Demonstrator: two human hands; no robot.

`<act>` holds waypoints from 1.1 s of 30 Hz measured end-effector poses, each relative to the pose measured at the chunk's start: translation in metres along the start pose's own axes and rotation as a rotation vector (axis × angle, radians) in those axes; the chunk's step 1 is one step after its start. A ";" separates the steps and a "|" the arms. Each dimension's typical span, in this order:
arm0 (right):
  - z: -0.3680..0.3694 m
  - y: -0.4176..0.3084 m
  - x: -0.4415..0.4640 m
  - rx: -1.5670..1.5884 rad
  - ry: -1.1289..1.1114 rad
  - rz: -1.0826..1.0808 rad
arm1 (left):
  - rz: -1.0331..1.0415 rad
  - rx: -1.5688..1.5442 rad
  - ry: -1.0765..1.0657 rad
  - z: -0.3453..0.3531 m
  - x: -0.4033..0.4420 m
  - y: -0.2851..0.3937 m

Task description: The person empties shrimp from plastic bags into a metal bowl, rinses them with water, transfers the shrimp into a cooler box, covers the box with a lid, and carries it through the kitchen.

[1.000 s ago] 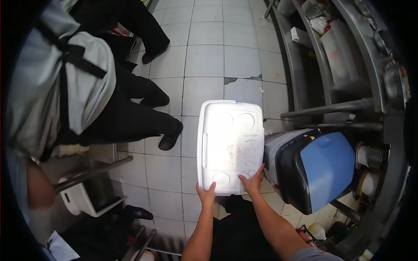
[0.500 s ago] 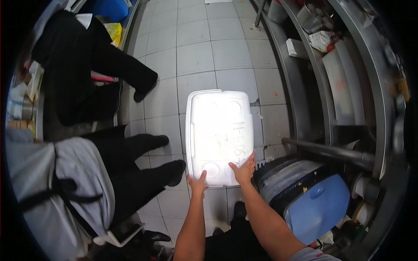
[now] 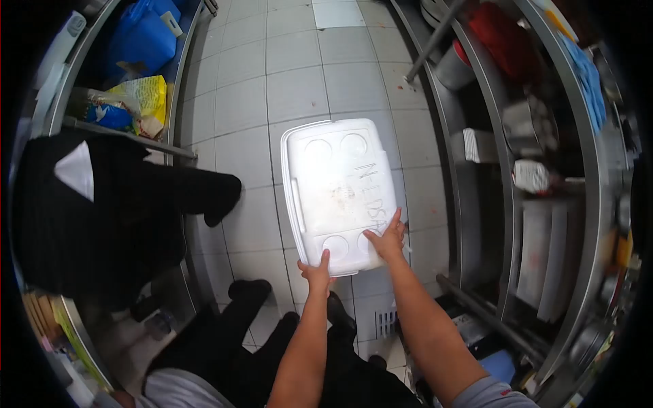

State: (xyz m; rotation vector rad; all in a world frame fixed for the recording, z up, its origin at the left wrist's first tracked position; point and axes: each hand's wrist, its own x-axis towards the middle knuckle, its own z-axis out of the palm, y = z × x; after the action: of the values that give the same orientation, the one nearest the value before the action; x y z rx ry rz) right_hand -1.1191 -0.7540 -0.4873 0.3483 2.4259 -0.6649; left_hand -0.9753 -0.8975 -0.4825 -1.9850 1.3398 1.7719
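Note:
A white cooler box (image 3: 337, 197) with a closed lid, round recesses and dark handwriting is held out in front of me above the floor. My left hand (image 3: 317, 272) grips its near left corner, thumb on the lid. At the near right corner my right hand (image 3: 388, 239) holds it, with the thumb on top and the fingers along the side. The fingers beneath the box are partly hidden.
Two people in black trousers stand on the left, one further ahead (image 3: 102, 211) and one close by (image 3: 197, 350). Metal shelves (image 3: 500, 153) with containers line the right. A left shelf holds a blue bin (image 3: 143, 37) and a yellow bag (image 3: 146, 95). Grey tiles (image 3: 292, 51) run between.
The view has moved forward along the aisle, with the white box still in both hands. The people on the left and the blue-lidded bin on the right have slid toward the bottom of the view.

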 end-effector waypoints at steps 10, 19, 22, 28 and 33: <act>-0.041 -0.194 0.171 0.047 -0.016 0.049 | 0.055 0.035 0.025 0.085 0.099 0.236; -0.083 -0.415 0.341 0.022 -0.058 0.048 | 0.292 0.209 0.100 0.163 0.213 0.460; -0.094 -0.488 0.396 -0.006 -0.064 0.061 | 0.408 0.282 0.120 0.189 0.238 0.541; -0.110 -0.616 0.501 0.000 -0.062 0.020 | 0.369 0.236 0.105 0.232 0.308 0.687; -0.124 -0.713 0.613 -0.001 -0.045 -0.038 | 0.381 0.313 0.158 0.284 0.374 0.798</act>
State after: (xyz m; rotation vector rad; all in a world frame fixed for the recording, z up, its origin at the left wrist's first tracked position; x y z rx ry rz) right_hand -1.9381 -1.2316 -0.5031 0.2848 2.3952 -0.6805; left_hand -1.7695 -1.3693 -0.5464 -1.8180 2.0187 1.4356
